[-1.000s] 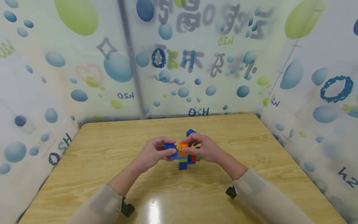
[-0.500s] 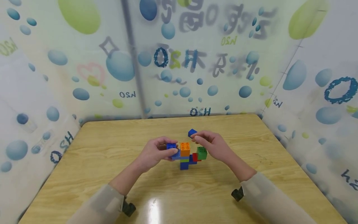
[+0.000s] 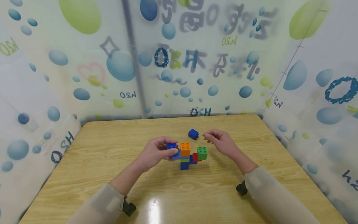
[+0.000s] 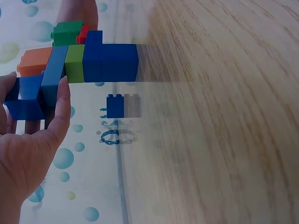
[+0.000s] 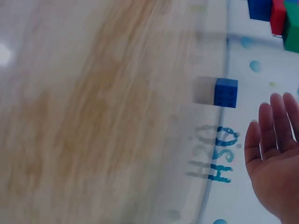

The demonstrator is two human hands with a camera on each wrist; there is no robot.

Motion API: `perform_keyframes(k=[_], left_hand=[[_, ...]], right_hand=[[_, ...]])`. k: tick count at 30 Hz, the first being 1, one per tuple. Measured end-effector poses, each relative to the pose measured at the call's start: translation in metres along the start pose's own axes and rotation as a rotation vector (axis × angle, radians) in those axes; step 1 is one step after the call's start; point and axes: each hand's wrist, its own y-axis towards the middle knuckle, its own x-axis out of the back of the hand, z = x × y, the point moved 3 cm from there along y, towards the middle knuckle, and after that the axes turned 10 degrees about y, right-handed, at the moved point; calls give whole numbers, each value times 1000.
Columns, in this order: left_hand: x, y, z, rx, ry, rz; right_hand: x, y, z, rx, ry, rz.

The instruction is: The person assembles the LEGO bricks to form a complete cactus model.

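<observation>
My left hand (image 3: 156,153) grips the left end of a toy-brick build, thumb and fingers about a dark blue brick (image 4: 26,97) and the lighter blue brick (image 4: 53,77) under it. On the build's top sits an orange brick (image 3: 185,149). Below it come a lime green brick (image 4: 74,63) and a dark blue brick (image 3: 184,165) at the bottom. A red brick (image 3: 195,156) and a green brick (image 3: 202,152) extend to the right. My right hand (image 3: 222,142) hangs with relaxed fingers, holding nothing, right of a loose blue brick (image 3: 193,134).
The loose blue brick lies on its side behind the build on the wooden table (image 3: 112,133). A bubble-patterned wall panel (image 3: 173,102) rises along the table's back edge, and another side panel (image 3: 313,124) stands on the right.
My right hand has let go of the orange brick and moved right, past the loose blue brick. The orange brick stays on the build, and my left hand keeps its grip.
</observation>
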Motion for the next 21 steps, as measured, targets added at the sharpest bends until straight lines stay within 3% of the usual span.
perform_keyframes(k=[9,21], left_hand=[[1,0,0,2,-4,-1],[0,0,-1,-5,-11,10]], right_hand=[[-5,34,-25,-95,-156,0],[-26,66,-30,-170,-194,49]])
